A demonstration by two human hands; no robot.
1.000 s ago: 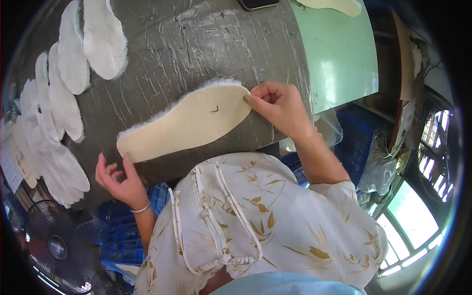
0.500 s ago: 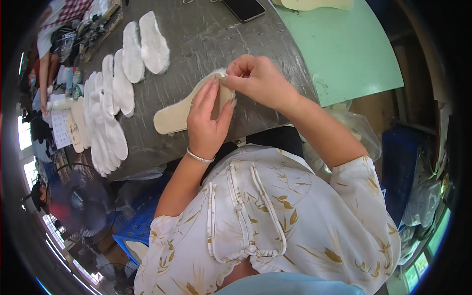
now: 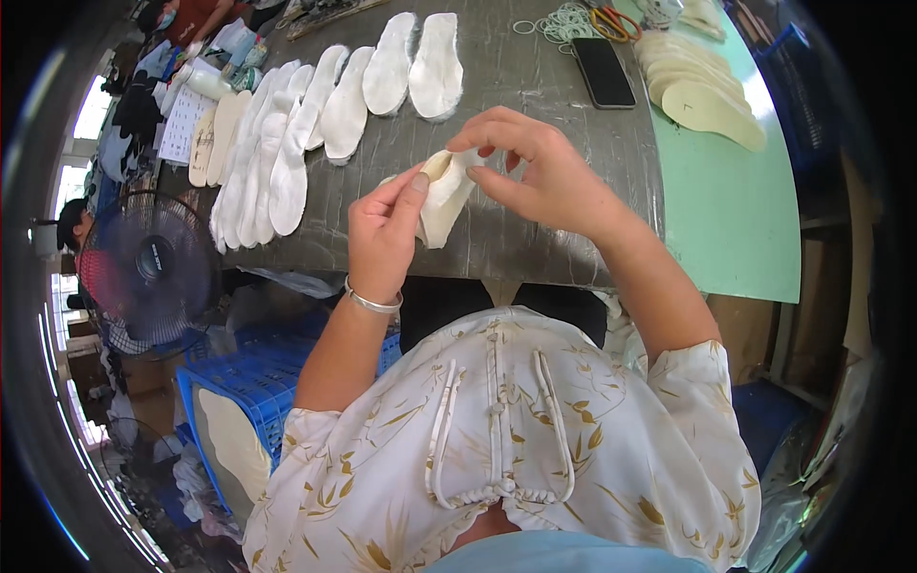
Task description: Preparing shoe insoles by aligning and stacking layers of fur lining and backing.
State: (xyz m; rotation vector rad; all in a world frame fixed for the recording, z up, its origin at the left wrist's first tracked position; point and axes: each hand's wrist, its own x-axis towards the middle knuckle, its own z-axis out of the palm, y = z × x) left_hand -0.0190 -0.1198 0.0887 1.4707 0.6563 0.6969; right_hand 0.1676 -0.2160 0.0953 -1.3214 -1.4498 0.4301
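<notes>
A cream insole with white fleece (image 3: 445, 202) is bent and curled between my hands, above the near part of the dark table. My left hand (image 3: 382, 224) is closed on its left side, thumb pressed on top. At its upper end my right hand (image 3: 535, 172) has curled fingers, with the index fingertip and thumb on either side of the edge. To the left, a row of white fleece insoles (image 3: 291, 186) overlaps on the table. Two more fleece insoles (image 3: 435, 72) lie beyond my hands.
A dark phone (image 3: 604, 74), a bundle of pale rubber bands (image 3: 564, 27) and orange-handled scissors (image 3: 616, 24) lie at the back. Cream insoles (image 3: 712, 105) are stacked on the green board (image 3: 726, 215). A fan (image 3: 153, 258) and blue crate (image 3: 239, 382) stand at left.
The insole was lying flat on the table under my hands; now it is lifted and bent. My view has shifted, bringing the scissors and cream stack into sight.
</notes>
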